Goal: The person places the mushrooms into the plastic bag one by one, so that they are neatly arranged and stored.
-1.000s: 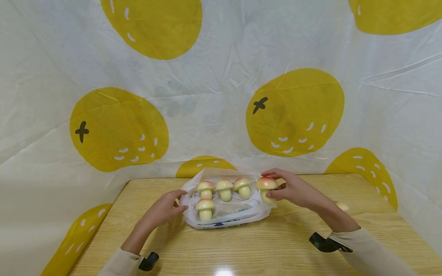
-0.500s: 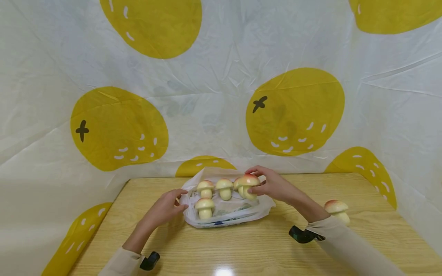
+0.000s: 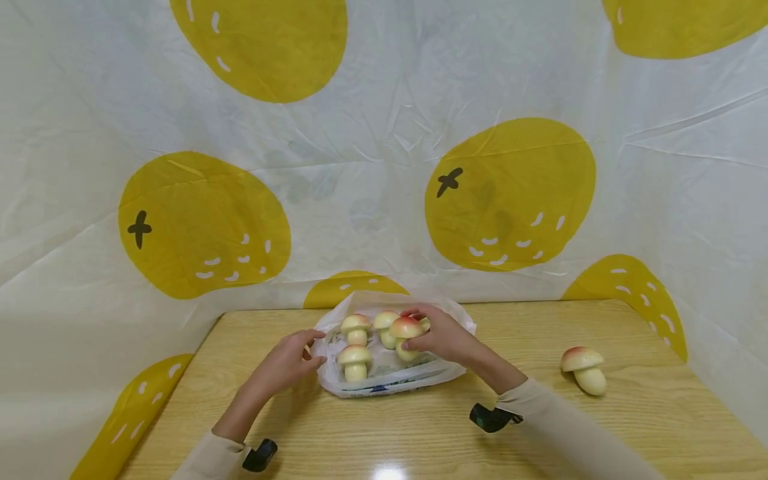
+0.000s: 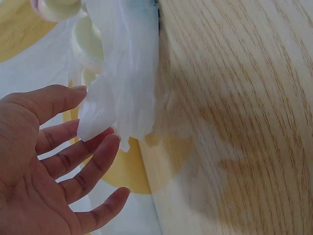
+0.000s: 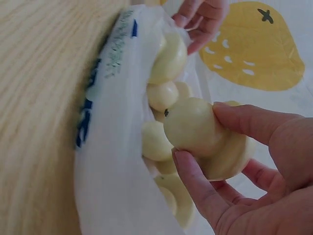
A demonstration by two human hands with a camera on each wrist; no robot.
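Observation:
My right hand (image 3: 441,333) holds a toy mushroom (image 3: 406,329) with a red-tinged cap over the white plastic bag (image 3: 393,387). In the right wrist view, thumb and fingers grip this mushroom's pale stem (image 5: 190,127). Inside the bag stand several similar mushrooms, among them one at the front left (image 3: 355,363) and one behind it (image 3: 356,329). Another is partly hidden by my right hand. At the bag's left edge is my left hand (image 3: 289,360). Its thumb and fingers are spread apart, with fingertips touching the bag's loose edge (image 4: 105,112).
One more toy mushroom (image 3: 583,369) lies tilted on the wooden table (image 3: 384,433), to the right of my right forearm. A white cloth (image 3: 360,200) printed with yellow fruit hangs behind the table and along its sides.
My right hand has carried its mushroom leftward from the bag's right edge to over its middle. The mushroom on the table has come out from behind my forearm. My left hand stays put.

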